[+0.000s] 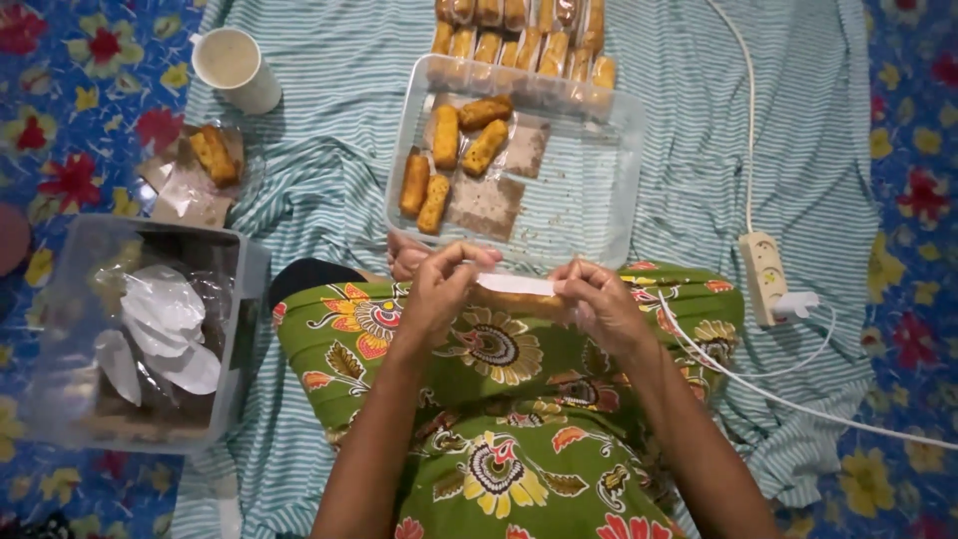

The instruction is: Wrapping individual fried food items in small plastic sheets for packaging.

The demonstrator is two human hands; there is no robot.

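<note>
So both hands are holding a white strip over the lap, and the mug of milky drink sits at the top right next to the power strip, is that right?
Not quite. The head view shows the mug at the top left, far from the power strip. The rest holds: the left hand and right hand hold the white strip over the lap.

The white strip point(516, 284) lay stretched flat between the two hands, just above the lap — a narrow, pale band, running left to right, its long edges level. The left hand point(439, 289) pinched its left end with thumb and fingertips curled over it; the right hand point(599, 299) gripped the right end the same way. Beneath the strip a golden-brown fried roll point(519, 302) showed — only its upper edge visible, lying lengthwise along the strip and touching it, the rest hidden by the fingers. Both sat at the near edge of the scene, centre.
</note>
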